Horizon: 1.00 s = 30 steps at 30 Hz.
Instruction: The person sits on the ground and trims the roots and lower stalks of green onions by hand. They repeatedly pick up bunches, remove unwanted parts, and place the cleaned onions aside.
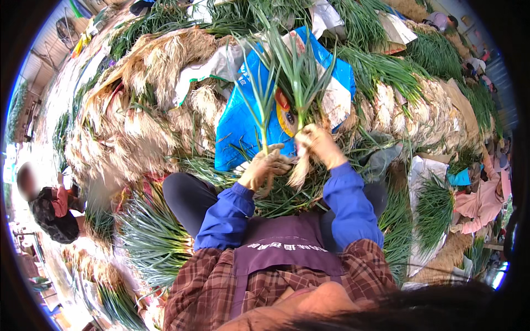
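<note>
My gloved left hand [265,166] holds a thin green onion stalk [263,120] near its base, leaves fanning upward. To its right, my gloved right hand [321,145] grips a thicker bunch of green onions [300,93] low on the stems. Pale roots [300,167] hang out below that fist. Both stalks stand over a printed blue woven plastic sack [232,132], spread before me. Loose green leaves and trimmings [281,202] lie heaped between my knees, under my hands. Whether the right hand holds one plant or several, I cannot tell.
Rows of green onions with pale roots [145,136] bank up beyond the sack. Piles of green leaves lie at my left [153,236] and right [434,211]. A person in pink [478,202] sits at right, another in dark clothing [54,211] at left.
</note>
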{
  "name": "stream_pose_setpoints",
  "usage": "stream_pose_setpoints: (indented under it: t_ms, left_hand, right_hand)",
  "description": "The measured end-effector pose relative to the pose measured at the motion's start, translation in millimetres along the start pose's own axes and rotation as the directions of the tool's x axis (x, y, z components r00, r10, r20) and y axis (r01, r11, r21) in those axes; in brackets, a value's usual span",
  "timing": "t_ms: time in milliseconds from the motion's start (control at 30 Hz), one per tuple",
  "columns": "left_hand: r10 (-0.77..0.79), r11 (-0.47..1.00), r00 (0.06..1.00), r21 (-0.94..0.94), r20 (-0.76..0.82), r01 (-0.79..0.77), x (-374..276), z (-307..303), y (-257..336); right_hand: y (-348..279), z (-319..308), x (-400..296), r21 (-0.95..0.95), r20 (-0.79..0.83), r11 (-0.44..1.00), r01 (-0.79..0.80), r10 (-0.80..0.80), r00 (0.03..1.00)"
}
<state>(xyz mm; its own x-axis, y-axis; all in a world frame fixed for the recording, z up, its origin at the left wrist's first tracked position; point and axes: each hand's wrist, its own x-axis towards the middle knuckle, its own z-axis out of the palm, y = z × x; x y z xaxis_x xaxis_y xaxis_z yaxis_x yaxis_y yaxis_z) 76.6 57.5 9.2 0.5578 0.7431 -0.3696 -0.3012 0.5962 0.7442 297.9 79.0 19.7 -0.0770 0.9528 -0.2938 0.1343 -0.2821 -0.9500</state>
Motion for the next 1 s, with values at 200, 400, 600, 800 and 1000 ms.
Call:
stream_pose_setpoints:
  t_ms: [200, 400, 600, 800, 1000]
  left_hand:
    - [-0.074, 0.996, 0.996, -0.047, -0.052, 0.071, -15, 18, -32]
    - [-0.114, 0.993, 0.993, -0.007, 0.012, 0.114, -44, 15, -18]
    - [-0.119, 0.946, 0.986, -0.288, 0.114, 0.147, -54, 11, -32]
    - [-0.101, 0.938, 0.988, -0.320, 0.120, 0.135, -71, 18, -42]
    - [-0.041, 0.998, 0.965, 0.037, -0.259, 0.052, -55, 21, -53]
  right_hand:
    - [32, 45, -28, 0.060, -0.325, 0.946, 0.319, -0.283, 0.902]
    - [24, 48, -45, 0.695, -0.027, 0.714, -0.085, 0.144, 0.989]
    - [57, 94, -37, 0.876, 0.115, 0.452, -0.170, 0.145, 0.983]
    - [58, 37, -20, 0.853, -0.457, 0.356, 0.382, 0.155, 0.876]
    - [12, 74, -47, -0.590, -0.128, 0.741, 0.321, -0.478, 0.869]
